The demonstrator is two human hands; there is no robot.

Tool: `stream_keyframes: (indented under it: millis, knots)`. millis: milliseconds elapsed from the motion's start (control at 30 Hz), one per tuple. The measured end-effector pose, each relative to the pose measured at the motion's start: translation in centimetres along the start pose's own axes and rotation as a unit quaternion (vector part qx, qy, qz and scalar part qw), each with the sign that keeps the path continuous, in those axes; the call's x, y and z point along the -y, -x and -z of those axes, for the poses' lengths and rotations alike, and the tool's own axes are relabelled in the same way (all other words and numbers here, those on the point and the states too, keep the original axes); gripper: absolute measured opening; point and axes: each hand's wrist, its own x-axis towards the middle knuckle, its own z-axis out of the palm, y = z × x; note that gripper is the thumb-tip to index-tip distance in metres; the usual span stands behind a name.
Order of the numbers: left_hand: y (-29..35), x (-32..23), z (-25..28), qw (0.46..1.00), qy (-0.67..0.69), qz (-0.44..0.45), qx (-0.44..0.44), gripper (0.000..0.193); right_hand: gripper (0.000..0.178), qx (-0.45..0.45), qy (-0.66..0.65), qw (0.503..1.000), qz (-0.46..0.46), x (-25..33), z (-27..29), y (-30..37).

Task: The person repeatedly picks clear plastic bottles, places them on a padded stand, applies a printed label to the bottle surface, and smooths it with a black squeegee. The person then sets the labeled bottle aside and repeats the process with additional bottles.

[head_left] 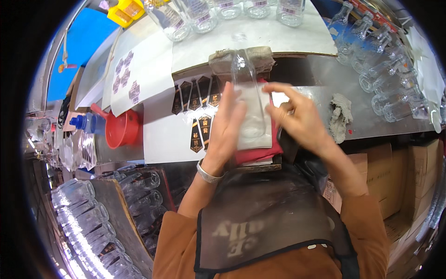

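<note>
A clear glass bottle (251, 100) lies on a pad topped with white cloth (267, 141) and red cloth (253, 156), its neck resting on a rolled grey cloth (219, 62). My left hand (226, 128), slightly blurred, is at the bottle's left side with its fingers stretched out. On the other side, my right hand (299, 116) has its fingers bent and apart, near the bottle's side. I see nothing held in either hand. Black and gold labels (195, 95) lie in rows on a white sheet to the left.
Labelled bottles (200, 18) stand at the back; more bottles (388, 76) lie at the right. A sheet of purple labels (125, 76), a red dipper (121, 130) and a crumpled rag (340, 116) sit on the table. Crated bottles (88, 218) are lower left, cardboard boxes (395, 181) lower right.
</note>
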Motion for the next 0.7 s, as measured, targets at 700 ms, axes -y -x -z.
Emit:
stream_keyframes:
  millis: [700]
  knots:
    - [1.8,-1.0,-0.7,0.979,-0.155,-0.091,-0.097,0.063,0.035,-0.019,0.008,0.999,-0.047,-4.0,-2.1,1.3]
